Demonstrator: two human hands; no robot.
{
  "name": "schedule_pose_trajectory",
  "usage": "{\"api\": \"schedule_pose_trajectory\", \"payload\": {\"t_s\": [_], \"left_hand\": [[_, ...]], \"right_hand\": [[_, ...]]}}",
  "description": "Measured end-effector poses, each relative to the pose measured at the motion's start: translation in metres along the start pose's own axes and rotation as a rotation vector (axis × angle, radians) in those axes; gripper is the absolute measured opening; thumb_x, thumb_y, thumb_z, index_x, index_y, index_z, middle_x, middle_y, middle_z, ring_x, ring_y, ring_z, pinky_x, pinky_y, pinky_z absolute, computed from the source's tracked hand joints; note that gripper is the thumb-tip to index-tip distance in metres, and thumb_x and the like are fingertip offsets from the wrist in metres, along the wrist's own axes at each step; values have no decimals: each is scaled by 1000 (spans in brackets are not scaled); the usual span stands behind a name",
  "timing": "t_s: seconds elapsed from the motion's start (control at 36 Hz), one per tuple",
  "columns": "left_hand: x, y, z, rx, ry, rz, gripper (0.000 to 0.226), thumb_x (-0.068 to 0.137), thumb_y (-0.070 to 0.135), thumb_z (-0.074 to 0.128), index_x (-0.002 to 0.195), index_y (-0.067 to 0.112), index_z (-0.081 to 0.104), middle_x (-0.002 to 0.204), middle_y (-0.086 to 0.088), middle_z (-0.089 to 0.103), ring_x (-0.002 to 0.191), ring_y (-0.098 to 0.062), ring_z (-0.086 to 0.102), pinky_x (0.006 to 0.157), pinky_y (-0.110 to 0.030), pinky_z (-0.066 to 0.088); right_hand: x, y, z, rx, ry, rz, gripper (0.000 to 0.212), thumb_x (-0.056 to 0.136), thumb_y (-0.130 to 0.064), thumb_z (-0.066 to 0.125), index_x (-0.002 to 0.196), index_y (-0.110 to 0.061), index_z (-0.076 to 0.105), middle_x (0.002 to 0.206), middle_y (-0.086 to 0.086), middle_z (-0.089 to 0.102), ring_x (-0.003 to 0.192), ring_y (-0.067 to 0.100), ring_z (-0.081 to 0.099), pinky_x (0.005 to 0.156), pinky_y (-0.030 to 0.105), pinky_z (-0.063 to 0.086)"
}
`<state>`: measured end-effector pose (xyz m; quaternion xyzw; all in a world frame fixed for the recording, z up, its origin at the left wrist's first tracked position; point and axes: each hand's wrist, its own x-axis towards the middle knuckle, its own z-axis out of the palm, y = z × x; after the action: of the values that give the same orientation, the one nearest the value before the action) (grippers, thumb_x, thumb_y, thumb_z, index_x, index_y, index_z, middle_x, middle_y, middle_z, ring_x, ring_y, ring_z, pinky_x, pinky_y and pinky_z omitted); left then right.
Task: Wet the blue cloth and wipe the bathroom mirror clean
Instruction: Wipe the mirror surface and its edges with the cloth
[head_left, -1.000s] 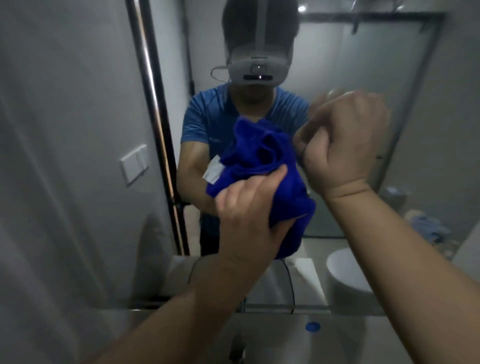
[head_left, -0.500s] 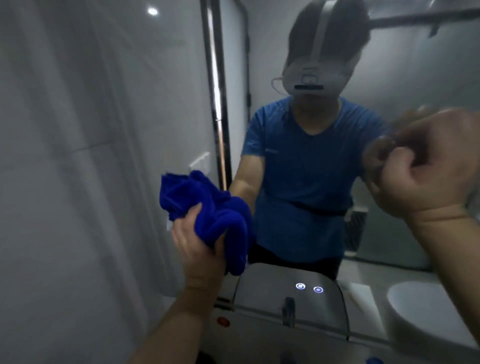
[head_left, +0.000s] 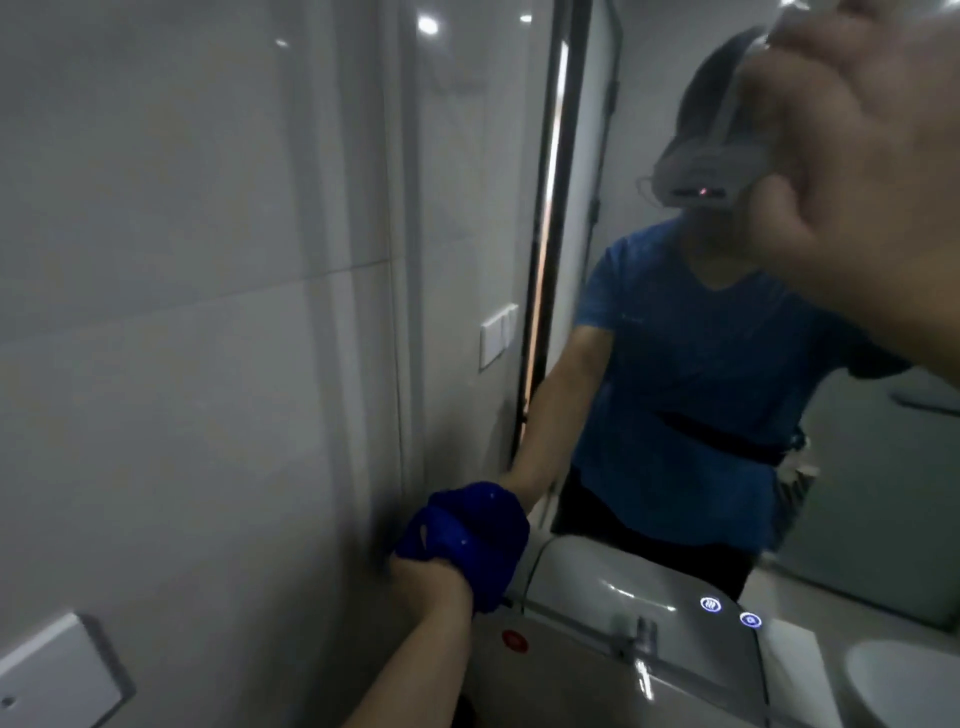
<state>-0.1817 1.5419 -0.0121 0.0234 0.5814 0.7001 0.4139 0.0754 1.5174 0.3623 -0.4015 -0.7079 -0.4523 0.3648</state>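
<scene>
The left hand's (head_left: 434, 577) fingers clamp the bunched dark-blue cloth (head_left: 467, 535) against the wall mirror's (head_left: 649, 130) lower-left corner; the blurred right hand's (head_left: 857, 171) fingers curl loosely, empty.

Fuzzy blue cloth (head_left: 467, 535), glossy mirror (head_left: 649, 156)

I have my left hand (head_left: 431, 579) low at the mirror's (head_left: 649, 156) bottom left corner, fist closed round the blue cloth (head_left: 467, 535), which is pressed against the glass. The tiled wall (head_left: 182, 260) runs tight along the left, so there is no room to pass that way. Just beneath the cloth, a white appliance (head_left: 623, 649) with lit buttons crowds the mirror's lower edge and blocks any lower pass. Up and to the right the glass lies open, a wide clear stretch. My right hand (head_left: 857, 171) hangs raised and blurred at the upper right, close to the camera, hiding that part of the mirror. A wall plate (head_left: 57, 675) sits low on the left wall.
</scene>
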Motion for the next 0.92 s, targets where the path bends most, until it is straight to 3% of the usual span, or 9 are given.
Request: {"api": "schedule_pose_trajectory", "payload": {"t_s": [0.11, 0.17, 0.22, 0.28, 0.36, 0.5, 0.75, 0.83, 0.92], "left_hand": [[-31, 68, 29, -50, -73, 532, 10, 109, 10, 57, 114, 3, 63, 98, 12, 72, 94, -10, 69, 81, -9, 51], [-44, 111, 53, -45, -76, 746, 26, 107, 25, 61, 120, 2, 61, 107, 7, 72, 97, -5, 69, 92, -23, 56], [-61, 149, 77, -15, -18, 1006, 53, 100, 40, 67, 133, -1, 60, 127, -16, 65, 116, -30, 66, 109, -43, 51], [-82, 177, 104, 70, 71, 1259, 53, 99, 39, 71, 133, -1, 63, 129, -23, 63, 121, -41, 62, 114, -42, 44], [-143, 198, 128, 189, -93, 1389, 59, 99, 48, 66, 143, 9, 56, 142, -15, 55, 133, -31, 54, 118, -40, 35], [-184, 125, 131, 412, -218, 1612, 64, 94, 54, 71, 146, 18, 58, 145, -12, 54, 127, -34, 57, 113, -50, 43], [-83, -47, 42, 599, -444, 1387, 54, 90, 45, 72, 135, 22, 53, 132, -9, 55, 109, -30, 59, 100, -38, 47], [-44, -78, 19, 796, -410, 1186, 48, 98, 53, 60, 131, 17, 64, 131, -14, 64, 119, -31, 60, 113, -21, 33], [1, -103, 24, 752, -317, 1063, 47, 101, 52, 50, 109, 12, 73, 108, -8, 72, 105, -22, 65, 110, -24, 40]], "right_hand": [[-9, 4, 16, -84, -109, -108, 64, 106, -43, 22, 167, -23, 25, 176, 5, 24, 163, 36, 22, 129, 62, 22], [0, 7, 18, -95, -114, -90, 63, 106, -43, 22, 165, -23, 23, 175, 7, 25, 158, 41, 29, 126, 62, 27], [5, 6, 18, -66, -120, -61, 60, 106, -42, 25, 162, -23, 24, 170, 11, 31, 148, 46, 39, 121, 62, 32], [1, 3, 14, -79, -100, -35, 57, 107, -40, 29, 162, -24, 25, 166, 14, 36, 142, 47, 43, 118, 61, 36], [0, 2, 9, -133, -84, -17, 57, 106, -33, 29, 162, -24, 29, 159, 17, 45, 134, 45, 47, 110, 55, 38], [3, 3, 6, -112, -45, 29, 56, 103, -31, 33, 159, -25, 38, 154, 12, 53, 131, 39, 51, 106, 49, 35], [3, 4, 5, -158, -63, 17, 62, 102, -34, 33, 163, -27, 35, 164, 5, 45, 138, 36, 49, 116, 48, 32], [3, 7, 6, -179, -51, -30, 61, 102, -35, 33, 162, -22, 38, 171, 3, 38, 152, 34, 41, 127, 49, 25], [3, 9, 9, -180, -48, -51, 63, 102, -37, 35, 163, -20, 39, 174, 4, 34, 162, 32, 26, 132, 57, 16]]}}
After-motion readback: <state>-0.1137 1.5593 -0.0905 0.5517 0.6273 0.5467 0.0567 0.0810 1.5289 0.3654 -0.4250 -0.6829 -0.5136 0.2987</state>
